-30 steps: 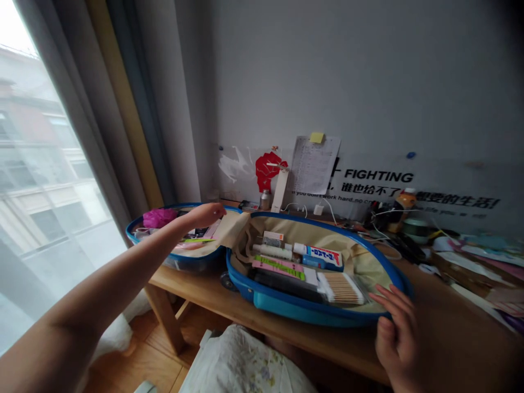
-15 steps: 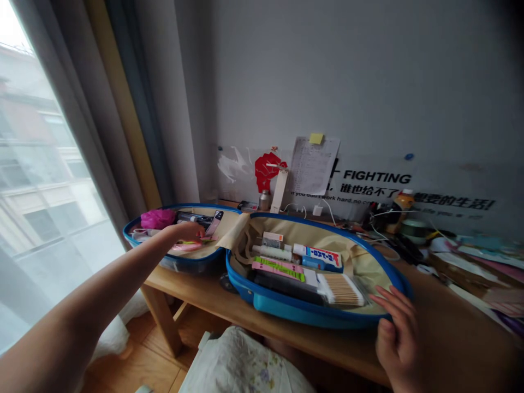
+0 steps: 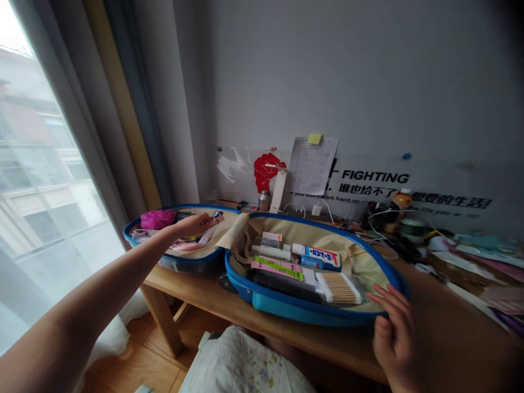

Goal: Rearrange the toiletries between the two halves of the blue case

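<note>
A blue suitcase [image 3: 262,300] lies unfolded on the table, with beige lining in both halves. Over its left half, my left hand [image 3: 200,222] has its fingers closed at a slim pinkish, phone-like thing [image 3: 209,233]; what they grip is hard to make out. A magenta mesh puff [image 3: 158,219] is to that hand's left. At the right half's near right rim my right hand [image 3: 393,327] is open, fingers spread, with nothing in it. The nearest contents are cotton swabs [image 3: 339,288], a toothpaste tube [image 3: 321,255] and a pink-and-green packet [image 3: 277,266].
Behind the suitcase stand a white upright strip [image 3: 279,191] and a charger plug [image 3: 316,209] with cables. An orange-topped bottle [image 3: 401,204], a green-lidded jar [image 3: 412,230] and papers [image 3: 470,259] crowd the table's right side. A cloth-covered seat [image 3: 245,363] is below the front edge.
My left hand has moved slightly right and away from me, from the pink items to the phone-like thing. The right hand stays at the rim.
</note>
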A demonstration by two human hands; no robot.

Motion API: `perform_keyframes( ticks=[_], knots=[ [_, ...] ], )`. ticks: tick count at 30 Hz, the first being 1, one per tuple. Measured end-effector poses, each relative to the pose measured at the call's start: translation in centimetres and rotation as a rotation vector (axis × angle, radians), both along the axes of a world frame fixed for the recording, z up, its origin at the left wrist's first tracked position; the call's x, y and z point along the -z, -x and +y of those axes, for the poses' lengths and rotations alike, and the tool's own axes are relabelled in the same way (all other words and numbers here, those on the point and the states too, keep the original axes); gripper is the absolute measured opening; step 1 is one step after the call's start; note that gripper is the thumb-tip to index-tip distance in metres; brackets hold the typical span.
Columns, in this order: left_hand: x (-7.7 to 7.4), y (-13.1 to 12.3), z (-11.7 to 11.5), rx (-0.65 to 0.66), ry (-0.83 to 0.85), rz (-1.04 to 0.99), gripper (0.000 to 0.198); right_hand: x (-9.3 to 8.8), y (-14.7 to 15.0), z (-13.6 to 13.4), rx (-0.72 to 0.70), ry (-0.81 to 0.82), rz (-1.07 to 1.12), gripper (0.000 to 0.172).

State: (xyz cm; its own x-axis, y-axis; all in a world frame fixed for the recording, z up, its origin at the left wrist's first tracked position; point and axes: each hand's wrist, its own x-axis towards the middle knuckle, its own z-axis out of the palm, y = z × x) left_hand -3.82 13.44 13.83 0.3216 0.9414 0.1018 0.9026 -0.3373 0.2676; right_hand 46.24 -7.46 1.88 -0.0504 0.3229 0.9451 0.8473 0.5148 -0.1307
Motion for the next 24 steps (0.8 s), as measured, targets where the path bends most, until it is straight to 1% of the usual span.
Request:
perform_keyframes(
  ticks=[3, 5, 7, 10, 13, 15, 17, 21, 24],
  knots=[
    [-1.7, -2.8, -0.7, 0.047, -0.037, -0.115, 0.043, 0.1, -0.1, 0.1, -0.008, 0.001, 0.002, 0.034],
    [-2.7, -5.3, -1.5, 0.129, -0.029, -0.169, 0.045, 0.2, 0.0, 0.1, -0.011, -0.009, 0.005, 0.033],
    [-3.2, -8.2, -2.8, 0.243, 0.016, -0.187, 0.043, 0.1, 0.0, 0.1, -0.013, -0.012, 0.007, 0.033],
    [-3.1, -12.6, -5.0, 0.435, 0.124, -0.15, 0.036, 0.0, 0.1, 0.0, -0.014, -0.005, 0.002, 0.033],
    [-2.3, -15.9, -7.0, 0.6, 0.234, -0.071, 0.034, -0.1, 0.2, -0.2, -0.007, 0.015, 0.002, 0.033],
    [-1.7, -17.2, -7.9, 0.657, 0.27, -0.026, 0.035, -0.1, 0.3, -0.2, -0.006, 0.016, 0.001, 0.032],
    [-1.3, -18.0, -8.5, 0.689, 0.273, 0.027, 0.036, -0.2, 0.4, -0.2, -0.008, -0.003, -0.001, 0.032],
    [-0.8, -18.7, -9.0, 0.727, 0.258, 0.134, 0.039, -0.2, 0.4, -0.2, -0.01, -0.008, 0.002, 0.032],
    [-0.3, -19.0, -9.1, 0.732, 0.198, 0.217, 0.044, -0.2, 0.5, -0.1, -0.013, -0.007, 0.014, 0.032]
  ],
)
